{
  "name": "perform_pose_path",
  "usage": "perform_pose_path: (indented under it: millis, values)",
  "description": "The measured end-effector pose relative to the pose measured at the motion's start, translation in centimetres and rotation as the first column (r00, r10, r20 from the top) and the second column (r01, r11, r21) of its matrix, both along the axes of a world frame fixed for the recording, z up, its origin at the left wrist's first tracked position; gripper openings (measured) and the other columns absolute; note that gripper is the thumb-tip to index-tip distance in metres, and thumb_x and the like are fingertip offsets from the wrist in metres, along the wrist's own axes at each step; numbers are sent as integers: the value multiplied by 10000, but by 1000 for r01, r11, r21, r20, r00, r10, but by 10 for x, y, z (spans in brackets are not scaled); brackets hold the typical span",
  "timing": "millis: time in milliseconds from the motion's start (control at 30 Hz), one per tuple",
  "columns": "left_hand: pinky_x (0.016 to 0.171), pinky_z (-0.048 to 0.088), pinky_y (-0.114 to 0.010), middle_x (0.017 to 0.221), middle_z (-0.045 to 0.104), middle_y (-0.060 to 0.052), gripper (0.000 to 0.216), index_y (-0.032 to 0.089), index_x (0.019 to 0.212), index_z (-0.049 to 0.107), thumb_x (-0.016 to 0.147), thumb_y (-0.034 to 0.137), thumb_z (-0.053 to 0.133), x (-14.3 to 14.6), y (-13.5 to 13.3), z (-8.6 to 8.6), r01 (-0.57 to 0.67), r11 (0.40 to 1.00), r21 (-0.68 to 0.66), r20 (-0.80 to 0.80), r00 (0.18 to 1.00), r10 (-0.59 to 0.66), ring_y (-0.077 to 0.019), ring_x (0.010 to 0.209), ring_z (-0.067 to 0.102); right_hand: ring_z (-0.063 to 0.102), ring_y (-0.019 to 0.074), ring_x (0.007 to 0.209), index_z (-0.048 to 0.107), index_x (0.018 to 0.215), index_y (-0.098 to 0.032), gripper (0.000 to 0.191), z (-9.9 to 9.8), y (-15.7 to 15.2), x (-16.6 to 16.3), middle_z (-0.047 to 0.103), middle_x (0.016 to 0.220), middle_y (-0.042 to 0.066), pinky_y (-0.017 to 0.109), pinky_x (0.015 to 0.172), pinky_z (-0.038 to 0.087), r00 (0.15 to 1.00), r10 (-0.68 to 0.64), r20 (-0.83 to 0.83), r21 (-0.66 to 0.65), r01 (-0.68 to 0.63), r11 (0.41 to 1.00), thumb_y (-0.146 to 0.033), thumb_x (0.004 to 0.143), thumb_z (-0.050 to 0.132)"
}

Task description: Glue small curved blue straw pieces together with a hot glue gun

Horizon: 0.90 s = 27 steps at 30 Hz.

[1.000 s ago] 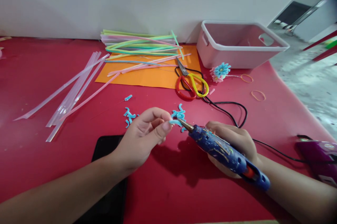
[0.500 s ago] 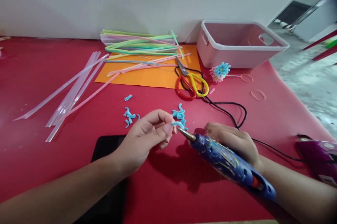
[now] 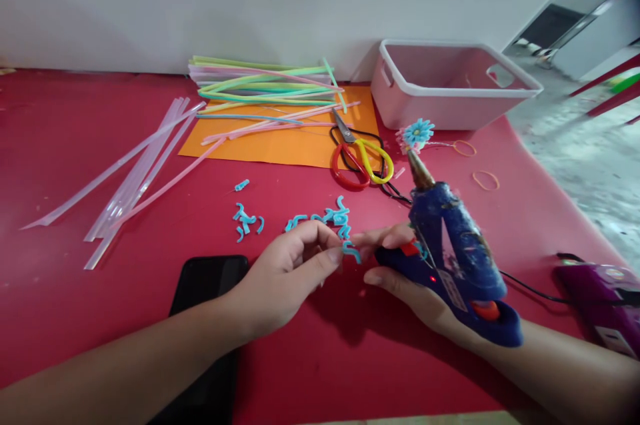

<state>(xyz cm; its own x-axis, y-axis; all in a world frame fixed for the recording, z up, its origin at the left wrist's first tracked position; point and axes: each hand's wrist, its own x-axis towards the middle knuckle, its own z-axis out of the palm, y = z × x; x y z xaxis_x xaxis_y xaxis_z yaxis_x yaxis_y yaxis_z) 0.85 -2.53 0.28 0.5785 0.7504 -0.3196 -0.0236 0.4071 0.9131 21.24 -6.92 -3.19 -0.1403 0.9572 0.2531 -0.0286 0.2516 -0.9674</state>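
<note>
One blue strip [image 3: 353, 253] pinched in left hand [image 3: 293, 268]; right hand [image 3: 416, 300], part-hidden, grips glue gun [image 3: 467, 245]; phone [image 3: 213, 274] cut off.

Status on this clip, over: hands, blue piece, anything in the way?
Left hand pinching blue piece. Right hand holding glue gun, nozzle clear of the piece. Black phone partly hidden by left forearm.

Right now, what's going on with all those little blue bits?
A person's left hand is pinching a small bent blue piece. Their right hand holds a blue glue gun, its nozzle pointing away from that piece. More blue bits lie loose on the red table, just beyond the hands. Farther back, scissors lie partly on an orange sheet.
</note>
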Motion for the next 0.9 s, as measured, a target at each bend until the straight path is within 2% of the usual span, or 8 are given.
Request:
perform_pose_path:
  millis: [200, 333, 500, 600, 700, 800, 900]
  values:
    - [510, 284, -229, 587, 470, 86, 239, 194, 854, 546, 903, 410, 636, 1, -1, -2, 81, 996, -31, -46, 996, -82, -65, 497, 369, 731, 90, 1011, 607, 1079, -344, 448, -4, -1, 3, 753, 1085, -80, 184, 888, 605, 999, 28, -37, -3, -28, 1000, -17, 812, 756]
    - [485, 266, -227, 569, 448, 89, 231, 188, 879, 558, 910, 409, 618, 2, -3, -3, 86, 996, 6, -90, 992, -85, -67, 486, 367, 749, 96, 941, 611, 1043, -316, 406, -5, -2, 1, 765, 1016, -71, 210, 916, 601, 999, -31, 20, 11, 31, 999, -39, 796, 777]
    - [464, 281, -215, 579, 464, 84, 219, 186, 924, 589, 907, 402, 622, 0, -2, -2, 72, 994, 78, -168, 984, -58, -61, 457, 387, 768, 108, 801, 595, 948, -289, 290, 7, 0, -2, 777, 860, -59, 204, 783, 632, 989, -129, 77, 15, 128, 992, -78, 813, 742]
    - [453, 280, -207, 590, 472, 79, 240, 188, 951, 603, 889, 415, 651, -1, -2, -3, 89, 992, 89, -190, 979, -71, -60, 451, 395, 778, 138, 787, 577, 909, -271, 271, 13, 1, -4, 779, 820, -40, 236, 767, 649, 980, -141, 142, 5, 142, 990, -78, 804, 737]
    - [451, 297, -203, 594, 480, 71, 266, 183, 968, 616, 884, 433, 651, -1, -2, -5, 110, 989, 95, -199, 976, -89, -68, 466, 408, 774, 125, 775, 574, 902, -273, 271, 13, 1, -5, 775, 817, -49, 226, 773, 645, 982, -153, 111, 21, 152, 988, -80, 802, 734]
    - [469, 340, -193, 678, 558, 31, 241, 179, 942, 645, 890, 415, 649, -1, -4, -6, 119, 966, 229, -280, 959, -51, -76, 527, 456, 766, 106, 763, 579, 892, -279, 285, 12, 2, -6, 768, 805, -69, 202, 772, 633, 989, -134, 64, 14, 133, 991, -65, 791, 738]
    - [503, 375, -180, 762, 603, 8, 124, 178, 879, 656, 886, 301, 668, -2, -5, -8, 147, 868, 474, -333, 943, 22, -76, 589, 496, 762, 106, 772, 594, 888, -284, 267, 12, 3, -6, 765, 802, -74, 197, 759, 622, 990, -123, 71, -49, 126, 991, -75, 797, 735]
